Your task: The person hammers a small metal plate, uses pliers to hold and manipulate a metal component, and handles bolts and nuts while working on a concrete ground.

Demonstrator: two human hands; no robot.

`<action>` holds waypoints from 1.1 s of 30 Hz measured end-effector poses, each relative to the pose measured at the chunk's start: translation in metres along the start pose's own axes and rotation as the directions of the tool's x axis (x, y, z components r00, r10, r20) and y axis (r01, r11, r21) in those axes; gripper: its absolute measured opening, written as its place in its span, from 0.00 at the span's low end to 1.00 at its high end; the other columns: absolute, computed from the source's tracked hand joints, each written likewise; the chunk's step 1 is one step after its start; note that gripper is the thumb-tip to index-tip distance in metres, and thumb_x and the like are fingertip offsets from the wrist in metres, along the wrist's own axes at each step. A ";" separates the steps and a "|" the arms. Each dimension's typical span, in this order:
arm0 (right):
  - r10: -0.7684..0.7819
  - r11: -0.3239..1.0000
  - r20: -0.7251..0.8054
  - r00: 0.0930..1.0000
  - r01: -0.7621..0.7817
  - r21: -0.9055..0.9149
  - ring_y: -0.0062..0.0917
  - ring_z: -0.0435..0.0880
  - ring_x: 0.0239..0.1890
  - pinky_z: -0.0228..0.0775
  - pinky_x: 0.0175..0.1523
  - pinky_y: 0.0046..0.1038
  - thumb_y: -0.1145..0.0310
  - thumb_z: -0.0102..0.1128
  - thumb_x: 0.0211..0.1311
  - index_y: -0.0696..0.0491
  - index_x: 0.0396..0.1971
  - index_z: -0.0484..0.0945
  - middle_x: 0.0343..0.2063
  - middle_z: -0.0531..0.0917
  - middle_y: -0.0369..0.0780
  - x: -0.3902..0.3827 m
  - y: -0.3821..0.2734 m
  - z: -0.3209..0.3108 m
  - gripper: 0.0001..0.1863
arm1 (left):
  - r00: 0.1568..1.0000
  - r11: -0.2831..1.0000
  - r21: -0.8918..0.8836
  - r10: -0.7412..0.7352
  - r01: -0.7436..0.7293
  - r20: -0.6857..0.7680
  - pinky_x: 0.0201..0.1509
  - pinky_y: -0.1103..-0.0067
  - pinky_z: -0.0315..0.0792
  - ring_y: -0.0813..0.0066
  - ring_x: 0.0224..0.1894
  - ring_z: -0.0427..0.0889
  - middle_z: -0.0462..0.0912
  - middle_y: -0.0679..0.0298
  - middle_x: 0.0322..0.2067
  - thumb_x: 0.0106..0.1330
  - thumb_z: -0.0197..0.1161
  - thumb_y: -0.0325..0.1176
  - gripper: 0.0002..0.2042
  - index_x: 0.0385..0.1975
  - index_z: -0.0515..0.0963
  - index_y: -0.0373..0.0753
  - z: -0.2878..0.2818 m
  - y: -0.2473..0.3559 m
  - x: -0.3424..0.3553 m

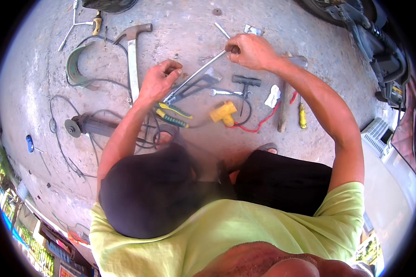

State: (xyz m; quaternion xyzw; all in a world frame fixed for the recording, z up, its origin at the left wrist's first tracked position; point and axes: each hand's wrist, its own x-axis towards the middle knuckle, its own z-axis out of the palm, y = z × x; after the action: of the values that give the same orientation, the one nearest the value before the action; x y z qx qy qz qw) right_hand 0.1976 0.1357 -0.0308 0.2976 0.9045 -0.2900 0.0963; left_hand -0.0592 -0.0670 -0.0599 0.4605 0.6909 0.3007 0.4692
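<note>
My right hand (247, 51) grips a long thin silver rod (198, 72) near its upper part; the rod slants down to the left over a dark metal bracket (196, 87). Left of the rod, my left hand (162, 78) has its fingers curled together; whatever they may hold is too small to make out. Below it lie green-and-yellow handled pliers (173, 119). Close by are a claw hammer (133, 69), a spanner (224, 93), a black T-handled tool (245, 81) and a yellow blocky object (223, 111) with a red cord.
An angle grinder (90, 127) with cables lies left, near a curved green piece (74, 64). A long cylindrical tool (283, 111) and yellow screwdriver (302, 115) lie right. Dark motorbike parts (383, 69) and a white panelled object (376, 138) border the concrete floor (41, 106) I sit on.
</note>
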 end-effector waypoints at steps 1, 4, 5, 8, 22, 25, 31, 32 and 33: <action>0.040 0.999 -0.032 0.999 -0.039 0.016 0.45 0.86 0.46 0.78 0.51 0.45 0.59 0.63 0.58 0.52 0.44 0.86 0.42 0.88 0.45 0.011 -0.005 -0.007 0.17 | 1.000 1.000 -0.002 0.006 -0.006 -0.003 0.44 0.77 0.75 0.77 0.36 0.81 0.86 0.62 0.34 0.71 0.65 0.34 0.13 0.48 0.84 0.34 -0.001 -0.001 -0.001; 0.131 0.991 -0.245 0.961 -0.129 0.024 0.45 0.86 0.46 0.78 0.50 0.45 0.60 0.62 0.57 0.52 0.41 0.86 0.41 0.87 0.46 0.047 0.000 -0.006 0.16 | 1.000 0.999 -0.030 -0.018 0.019 0.018 0.45 0.77 0.75 0.77 0.37 0.81 0.86 0.61 0.34 0.71 0.65 0.34 0.13 0.48 0.83 0.34 -0.003 -0.004 0.000; 0.152 0.988 -0.332 0.931 -0.153 0.023 0.45 0.86 0.46 0.79 0.50 0.45 0.60 0.62 0.57 0.52 0.40 0.86 0.40 0.87 0.46 0.060 0.005 -0.005 0.15 | 1.000 1.000 -0.026 -0.014 0.015 0.017 0.45 0.77 0.75 0.77 0.38 0.82 0.86 0.61 0.35 0.71 0.65 0.34 0.13 0.48 0.83 0.34 -0.003 -0.004 0.001; 0.080 0.996 -0.511 0.856 -0.051 0.071 0.46 0.86 0.44 0.78 0.50 0.45 0.62 0.66 0.55 0.56 0.42 0.83 0.37 0.87 0.50 0.082 0.012 -0.006 0.18 | 0.999 0.999 -0.012 -0.032 0.032 0.015 0.47 0.76 0.76 0.74 0.39 0.83 0.87 0.59 0.36 0.71 0.64 0.35 0.13 0.49 0.83 0.34 -0.008 0.000 -0.004; 0.096 0.995 -0.420 0.903 -0.090 0.035 0.46 0.84 0.43 0.78 0.50 0.44 0.62 0.64 0.57 0.56 0.38 0.84 0.37 0.84 0.50 0.100 0.002 0.004 0.14 | 0.997 0.990 -0.114 -0.080 0.082 0.014 0.46 0.75 0.76 0.71 0.38 0.85 0.88 0.55 0.36 0.70 0.63 0.34 0.13 0.48 0.84 0.34 -0.017 -0.027 -0.008; -0.093 0.994 -0.382 0.919 0.066 -0.083 0.41 0.86 0.42 0.79 0.49 0.39 0.64 0.66 0.58 0.55 0.42 0.84 0.37 0.85 0.46 0.082 -0.013 0.019 0.14 | 0.997 0.992 -0.107 -0.072 0.072 0.004 0.46 0.75 0.77 0.71 0.38 0.85 0.89 0.55 0.36 0.70 0.64 0.34 0.13 0.48 0.84 0.34 -0.017 -0.029 -0.008; -0.093 0.987 -0.300 0.949 0.047 -0.156 0.36 0.87 0.45 0.81 0.52 0.38 0.65 0.67 0.59 0.52 0.46 0.86 0.41 0.85 0.40 0.071 -0.024 0.048 0.15 | 0.997 0.995 -0.070 -0.070 0.071 0.023 0.48 0.74 0.77 0.69 0.40 0.85 0.89 0.54 0.39 0.70 0.64 0.35 0.13 0.48 0.84 0.34 -0.015 -0.026 -0.006; -0.088 0.987 -0.303 0.949 0.043 -0.154 0.37 0.87 0.45 0.81 0.52 0.38 0.65 0.67 0.59 0.51 0.46 0.86 0.41 0.85 0.40 0.070 -0.024 0.048 0.15 | 0.997 0.995 -0.066 -0.072 0.074 0.024 0.48 0.74 0.77 0.69 0.40 0.85 0.89 0.54 0.40 0.70 0.64 0.35 0.13 0.48 0.84 0.34 -0.016 -0.026 -0.006; -0.083 0.988 -0.306 0.948 0.038 -0.151 0.37 0.87 0.45 0.81 0.52 0.38 0.65 0.67 0.59 0.51 0.46 0.86 0.41 0.85 0.40 0.069 -0.023 0.049 0.15 | 0.997 0.995 -0.063 -0.075 0.076 0.025 0.48 0.74 0.77 0.69 0.41 0.85 0.88 0.54 0.40 0.70 0.64 0.35 0.14 0.48 0.84 0.34 -0.016 -0.026 -0.007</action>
State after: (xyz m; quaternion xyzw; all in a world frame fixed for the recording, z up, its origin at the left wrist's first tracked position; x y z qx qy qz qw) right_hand 0.1287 0.1257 -0.0837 0.3040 0.9355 -0.1764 -0.0351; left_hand -0.0826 -0.0837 -0.0736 0.4223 0.6925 0.2992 0.5026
